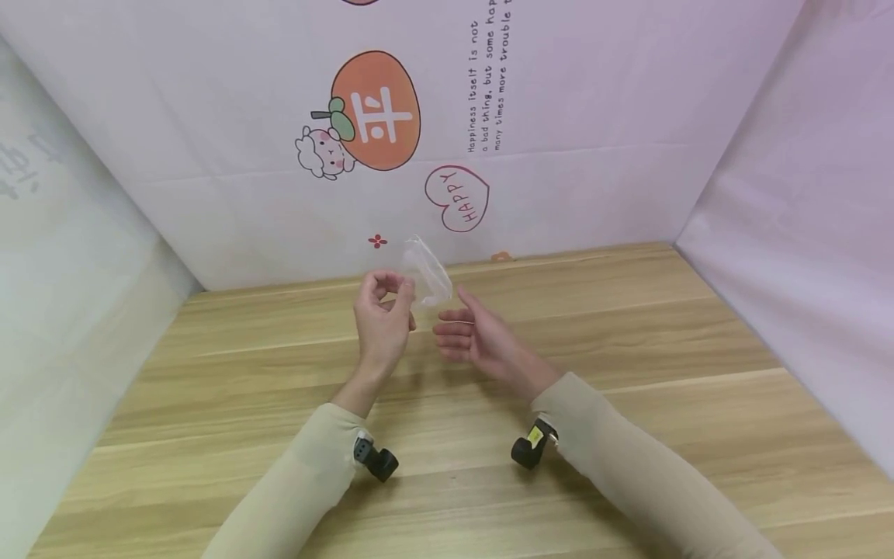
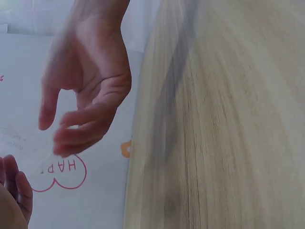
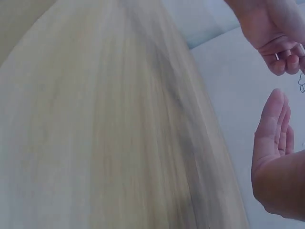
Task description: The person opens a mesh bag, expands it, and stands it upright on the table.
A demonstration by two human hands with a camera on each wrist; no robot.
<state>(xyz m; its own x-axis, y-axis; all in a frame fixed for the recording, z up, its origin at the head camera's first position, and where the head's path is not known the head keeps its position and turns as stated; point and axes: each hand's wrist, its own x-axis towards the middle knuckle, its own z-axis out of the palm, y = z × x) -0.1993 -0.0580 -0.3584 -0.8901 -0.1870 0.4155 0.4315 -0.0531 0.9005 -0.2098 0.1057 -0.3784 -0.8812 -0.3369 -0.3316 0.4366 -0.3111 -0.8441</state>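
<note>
A small clear plastic bag (image 1: 427,272) hangs over the far part of the table, in front of the back wall. My left hand (image 1: 382,320) pinches its near left edge between thumb and fingertips. Its other fingers are bent inward. Just to the right of the bag is my right hand (image 1: 483,341), thumb up and fingers reaching toward the left hand, holding nothing. In the right wrist view this hand (image 3: 274,143) shows its fingers fairly straight. The left wrist view catches the bag only as a faint sheen against the wall.
The wooden table (image 1: 447,481) runs back to a white cloth wall (image 1: 594,124) with printed fruit, a heart and lettering. White cloth also rises on the left and right sides. A small black camera (image 1: 377,460) sits at the left wrist, another camera (image 1: 532,446) at the right.
</note>
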